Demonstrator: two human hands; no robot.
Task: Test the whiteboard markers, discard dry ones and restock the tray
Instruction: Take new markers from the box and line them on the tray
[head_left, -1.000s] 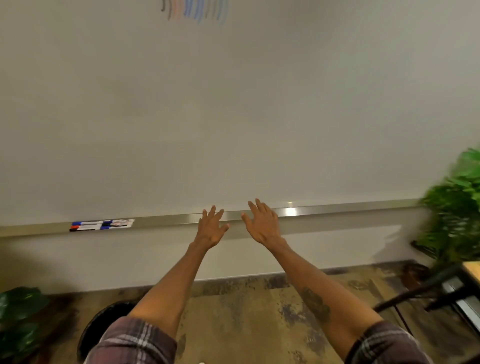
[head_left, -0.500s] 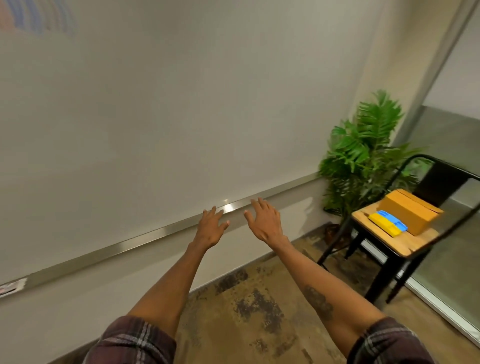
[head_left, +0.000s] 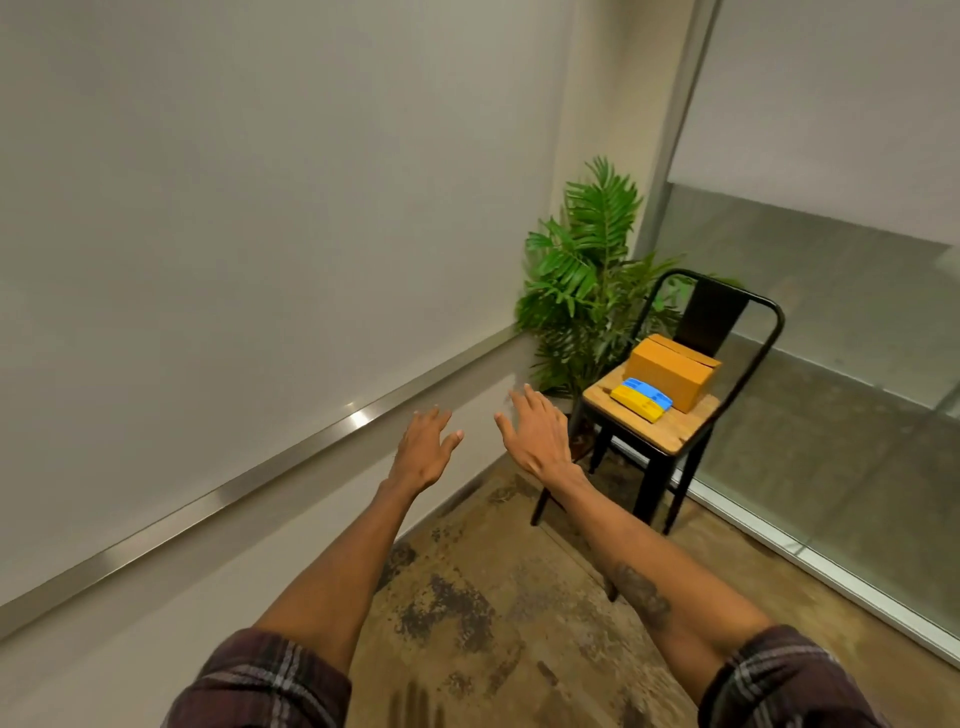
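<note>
Both arms stretch forward from plaid sleeves (head_left: 270, 680) at the bottom of the frame. The left hand (head_left: 423, 452) and the right hand (head_left: 535, 439) are in the centre, side by side but apart, palms down, fingers straight and a little spread; both are empty and touch nothing. The whiteboard (head_left: 234, 234) fills the upper left of the frame. Its metal tray (head_left: 291, 460) runs as a diagonal strip from the lower left edge up toward the centre right, passing just behind the left hand. At centre right a black chair (head_left: 680, 434) with a wooden seat carries a closed cardboard box (head_left: 672, 376); just in front of the box lie a blue pack (head_left: 649, 391) and a yellow pack (head_left: 638, 404), touching each other. What they contain I cannot tell. A green plant (head_left: 582, 280) stands in the corner behind the chair.
</note>
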